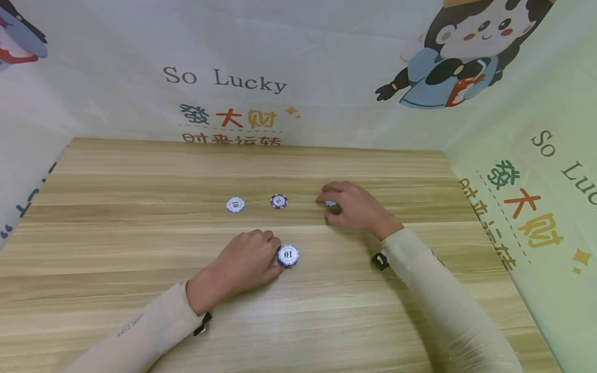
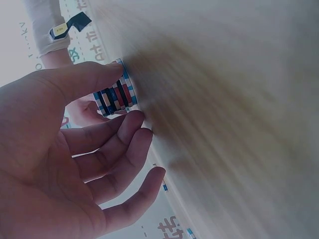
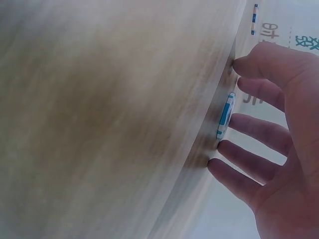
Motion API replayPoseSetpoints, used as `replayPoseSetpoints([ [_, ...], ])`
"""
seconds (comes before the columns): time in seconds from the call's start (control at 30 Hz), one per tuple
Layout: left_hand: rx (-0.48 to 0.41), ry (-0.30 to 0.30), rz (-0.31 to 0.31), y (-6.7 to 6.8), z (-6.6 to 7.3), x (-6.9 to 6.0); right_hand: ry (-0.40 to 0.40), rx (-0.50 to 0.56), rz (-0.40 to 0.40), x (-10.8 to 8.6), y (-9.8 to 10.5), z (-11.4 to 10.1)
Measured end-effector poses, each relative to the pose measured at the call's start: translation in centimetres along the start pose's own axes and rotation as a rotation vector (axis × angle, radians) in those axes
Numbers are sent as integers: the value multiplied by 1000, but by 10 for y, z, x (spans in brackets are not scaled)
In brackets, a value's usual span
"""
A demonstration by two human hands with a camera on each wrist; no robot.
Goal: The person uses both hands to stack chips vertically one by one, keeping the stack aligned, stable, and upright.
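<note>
A short stack of poker chips (image 1: 287, 256), topped by a white and blue one marked 10, stands on the wooden table. My left hand (image 1: 240, 261) holds the stack from its left side, thumb against the near edge and fingers curled behind. In the left wrist view the stack (image 2: 115, 94) shows blue, white, red and dark layers. My right hand (image 1: 356, 207) is spread over a single poker chip (image 3: 226, 115) lying flat, fingertips on or close to the table around it. The hand partly covers that chip in the head view.
Left of my right hand, a dark blue and white chip (image 1: 279, 201) and a light blue and white chip (image 1: 235, 204) lie flat in a row. Printed cloth walls (image 1: 326, 124) border the table (image 1: 140, 176) at the back and sides.
</note>
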State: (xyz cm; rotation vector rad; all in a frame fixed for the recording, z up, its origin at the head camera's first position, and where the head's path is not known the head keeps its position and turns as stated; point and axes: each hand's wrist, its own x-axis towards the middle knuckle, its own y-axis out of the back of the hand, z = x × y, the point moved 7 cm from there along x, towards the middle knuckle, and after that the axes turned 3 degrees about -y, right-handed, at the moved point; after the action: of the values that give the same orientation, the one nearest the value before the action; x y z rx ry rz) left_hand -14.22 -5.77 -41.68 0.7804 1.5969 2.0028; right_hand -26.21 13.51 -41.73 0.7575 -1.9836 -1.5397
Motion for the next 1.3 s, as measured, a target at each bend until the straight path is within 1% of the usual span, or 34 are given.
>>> replayPoseSetpoints([
  [0.27,-7,0,0,0,0,0,72,-1,51,0,4,-4],
  [0.47,-10,-5,-2,1,1,0,92,-5,66,0,6,-7],
  [0.7,-5,-4,-4,0,0,-1,86,11,77,-3,7,-7],
  [0.93,-11,-4,-6,1,1,-1,63,0,62,-4,6,-6],
  [1.3,-7,3,-13,1,1,0,64,-1,66,-8,6,-6],
])
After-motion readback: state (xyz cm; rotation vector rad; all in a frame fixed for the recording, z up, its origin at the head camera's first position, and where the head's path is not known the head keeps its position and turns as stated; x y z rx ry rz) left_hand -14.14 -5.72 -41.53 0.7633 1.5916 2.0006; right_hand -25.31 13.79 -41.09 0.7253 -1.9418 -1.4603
